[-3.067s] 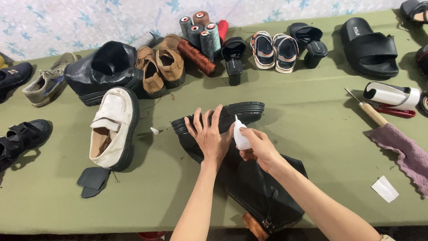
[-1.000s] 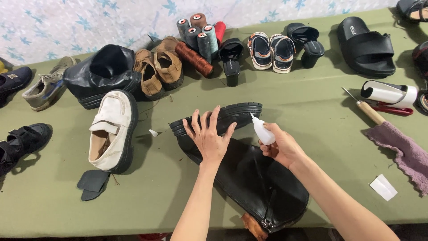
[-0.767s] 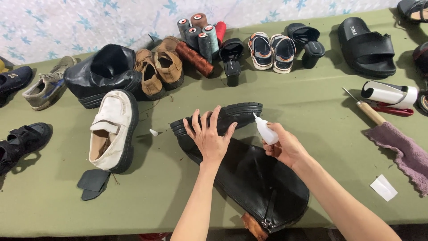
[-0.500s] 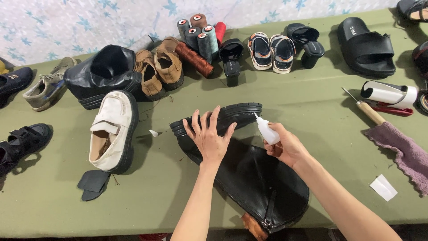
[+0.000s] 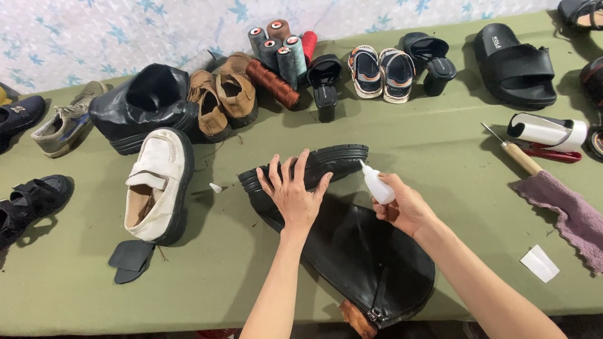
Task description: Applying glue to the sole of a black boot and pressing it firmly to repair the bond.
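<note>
We've got a black boot (image 5: 352, 251) lying on its side mid-table, sole facing away from us. Our left hand (image 5: 294, 194) lies flat on it, fingers spread wide, gripping nothing. Our right hand (image 5: 405, 207) is closed round a small white squeeze bottle (image 5: 377, 187), nozzle tipped toward the sole edge, just beside it. Left of the boot: a white shoe (image 5: 157, 185). Thread spools (image 5: 279, 53) at the back; awl (image 5: 518, 154) and purple cloth (image 5: 568, 216) on the right.

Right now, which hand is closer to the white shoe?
Left. The left hand lies flat on the black boot, just right of the white shoe. The right hand holds a small white bottle farther right, beyond the left hand.
</note>
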